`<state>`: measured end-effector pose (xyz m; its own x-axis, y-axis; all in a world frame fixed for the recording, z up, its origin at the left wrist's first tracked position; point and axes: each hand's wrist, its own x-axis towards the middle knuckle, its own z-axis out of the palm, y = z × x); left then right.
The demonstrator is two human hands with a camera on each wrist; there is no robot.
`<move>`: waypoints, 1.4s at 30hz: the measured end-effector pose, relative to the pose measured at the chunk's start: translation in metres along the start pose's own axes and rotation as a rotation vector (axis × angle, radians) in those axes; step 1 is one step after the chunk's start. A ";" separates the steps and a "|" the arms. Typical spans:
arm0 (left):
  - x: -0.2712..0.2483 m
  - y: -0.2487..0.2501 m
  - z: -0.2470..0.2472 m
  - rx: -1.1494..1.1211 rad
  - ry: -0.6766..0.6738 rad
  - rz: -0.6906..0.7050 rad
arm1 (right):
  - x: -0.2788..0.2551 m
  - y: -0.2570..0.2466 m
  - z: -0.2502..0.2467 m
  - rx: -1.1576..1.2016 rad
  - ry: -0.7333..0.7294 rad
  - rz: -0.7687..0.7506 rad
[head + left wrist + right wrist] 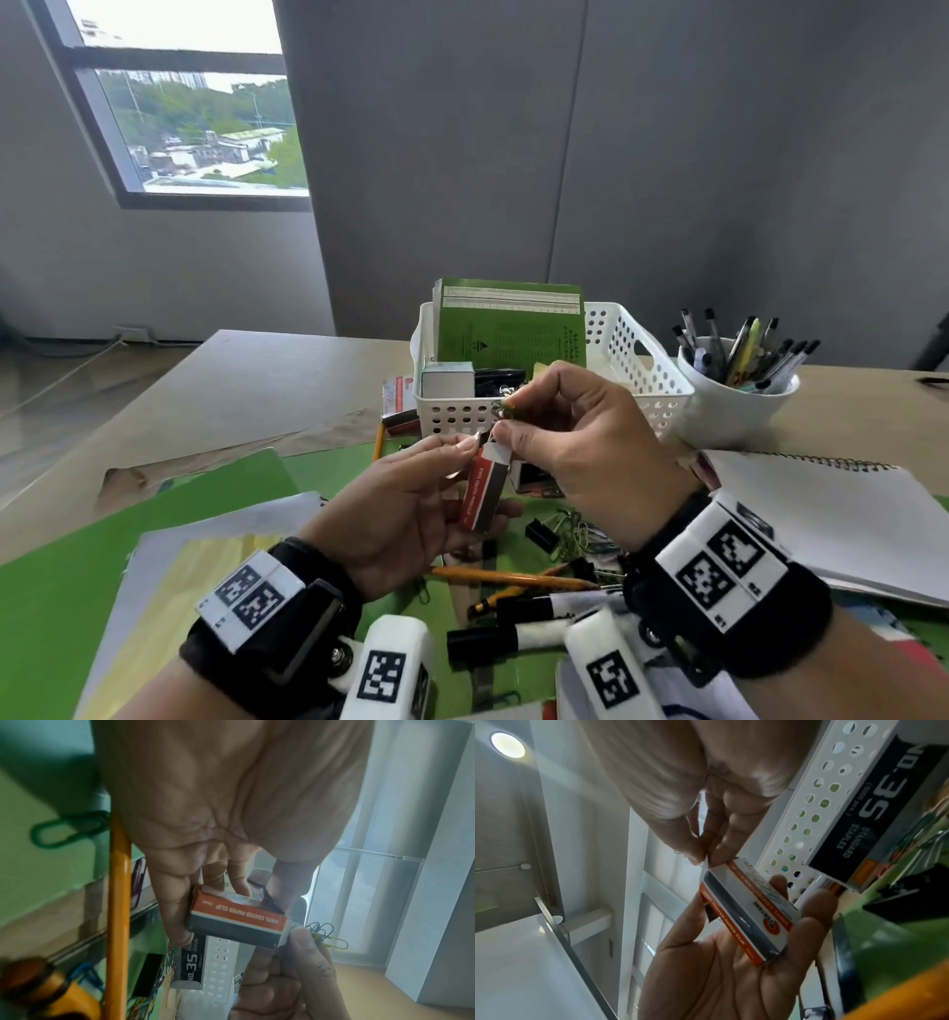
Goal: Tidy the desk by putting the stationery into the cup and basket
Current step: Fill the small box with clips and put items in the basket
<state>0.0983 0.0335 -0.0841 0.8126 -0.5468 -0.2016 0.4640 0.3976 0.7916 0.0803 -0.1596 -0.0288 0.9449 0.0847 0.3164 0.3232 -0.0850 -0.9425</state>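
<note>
My left hand (441, 462) holds a small red, grey and white paper clip box (482, 488) upright, thumb on one side and fingers behind it. My right hand (513, 426) pinches a small bunch of paper clips (506, 408) right at the box's open top flap. The left wrist view shows the box (236, 921) with yellow and dark paper clips (326, 935) sticking out past my right thumb. The right wrist view shows the box (746, 910) lying on my left fingers. Just behind the hands stands the white perforated basket (637, 360), and the white cup (734, 406) of pens is to its right.
Loose paper clips (580, 534), a black binder clip (542, 534), pencils (513, 578) and markers (513, 637) lie on the green mat below my hands. A staples box (398, 401) leans at the basket's left. A spiral notebook (842, 519) lies at the right, folders at the left.
</note>
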 end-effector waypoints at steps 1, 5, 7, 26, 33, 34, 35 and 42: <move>0.000 0.000 -0.001 -0.007 0.004 0.003 | 0.000 0.000 0.000 -0.013 0.002 -0.017; -0.001 0.000 0.000 -0.011 -0.002 0.016 | 0.000 0.003 -0.003 -0.033 0.022 -0.030; -0.002 0.001 0.001 -0.001 -0.002 0.027 | 0.001 0.005 -0.003 -0.027 0.024 -0.007; -0.001 0.002 -0.002 -0.024 0.044 0.112 | -0.002 0.002 -0.001 -0.088 -0.070 0.121; -0.003 0.002 -0.003 -0.079 -0.002 0.087 | -0.001 0.000 -0.006 0.039 -0.017 0.159; -0.003 0.002 -0.002 -0.085 -0.017 0.085 | -0.001 -0.001 -0.006 0.062 -0.036 0.168; -0.003 0.002 -0.002 -0.080 -0.033 0.086 | -0.001 0.000 -0.006 0.069 -0.073 0.175; -0.006 0.003 0.004 -0.004 -0.100 0.148 | 0.000 0.009 -0.009 -0.024 -0.195 0.236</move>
<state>0.0933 0.0346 -0.0785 0.8333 -0.5523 -0.0243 0.3429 0.4819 0.8063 0.0838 -0.1698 -0.0364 0.9668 0.2484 0.0601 0.0993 -0.1481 -0.9840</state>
